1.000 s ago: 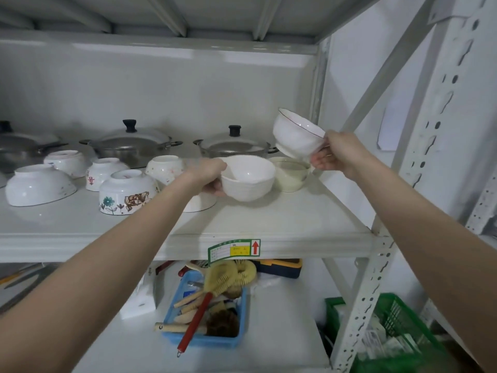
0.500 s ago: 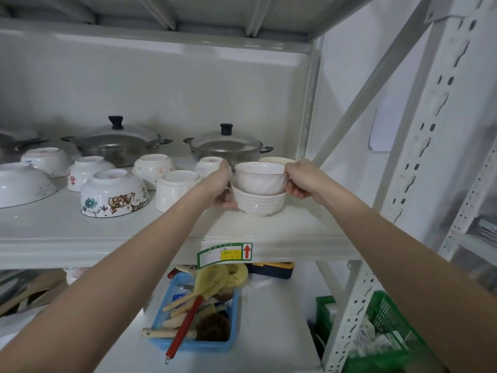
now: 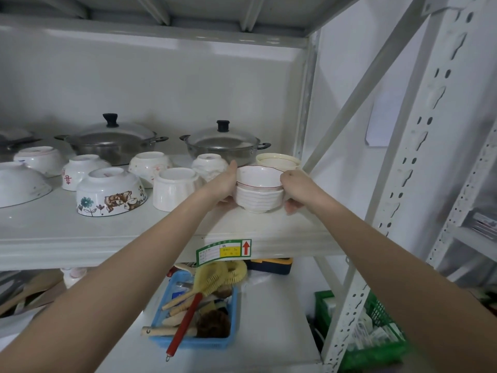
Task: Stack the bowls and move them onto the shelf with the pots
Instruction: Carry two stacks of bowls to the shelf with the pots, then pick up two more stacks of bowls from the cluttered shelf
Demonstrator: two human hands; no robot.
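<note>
Head view: a white metal shelf [image 3: 161, 238] is being looked at from in front and slightly above. Two bare arms are being stretched forward to a small stack of two bowls standing near the shelf's right end, close to the front edge. A smooth bowl with a thin red rim line, the top bowl [image 3: 259, 176], is being nested upright inside a ribbed white bowl, the bottom bowl [image 3: 259, 201], which is resting on the shelf.

The left hand [image 3: 224, 184] is being pressed flat against the stack's left side, thumb raised beside the top rim. The right hand [image 3: 294, 188] is being curled around the right side, fingers over the top rim and thumb low by the base. The stack is being cupped between both hands; neither is spread free.

Just behind the stack, a cream bowl [image 3: 278, 160] is standing upright. Behind that, two lidded steel pots [image 3: 223, 146] are being kept at the back of the shelf. To the left, several bowls are lying upside down, among them a floral bowl [image 3: 111, 195] and a ribbed cup-like bowl [image 3: 176, 188].

Below, a blue basket [image 3: 193, 343] of brushes is being stored on a lower shelf.

The bowls appear to be glazed ceramic, so they are judged stiff, fairly heavy, slick and breakable. The stack is best being held low on the bottom bowl from both sides, with the top rim steadied.
</note>
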